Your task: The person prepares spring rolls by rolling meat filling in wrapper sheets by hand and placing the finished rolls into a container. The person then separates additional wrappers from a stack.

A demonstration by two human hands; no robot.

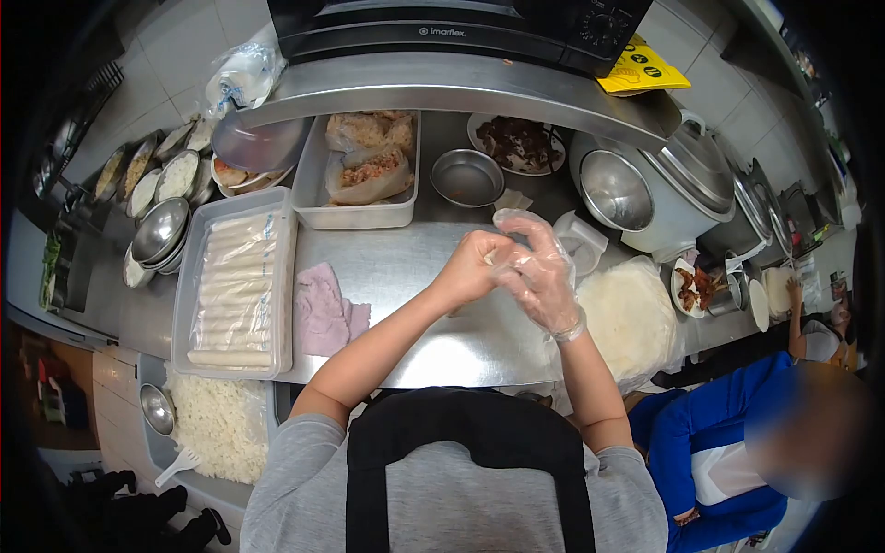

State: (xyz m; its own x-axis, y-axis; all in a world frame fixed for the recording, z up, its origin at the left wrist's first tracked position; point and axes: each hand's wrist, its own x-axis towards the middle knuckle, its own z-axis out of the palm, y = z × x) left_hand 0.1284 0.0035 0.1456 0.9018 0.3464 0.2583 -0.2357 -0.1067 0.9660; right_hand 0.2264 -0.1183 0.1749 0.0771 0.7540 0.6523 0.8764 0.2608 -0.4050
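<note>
Above the steel counter, my hands meet in front of my chest. My right hand point(539, 276) wears a clear plastic glove, its fingers bent and apart, with nothing visible in its grasp. My bare left hand point(468, 265) is closed in a pinch against the glove's finger side; what lies between its fingertips is too small to make out. Close to my right wrist lies a stack of thin, pale round wrappers point(630, 318) on plastic. A pinkish-purple cloth point(323, 309) rests left of my left forearm.
Left stands a tub of white rolls point(288, 304) under plastic film. Behind are a bin of bagged filling point(412, 207), a metal bowl point(467, 177) and a plate of dark food point(556, 157). Rice point(221, 419) fills a lower tub. A person in blue point(682, 415) is close on the right.
</note>
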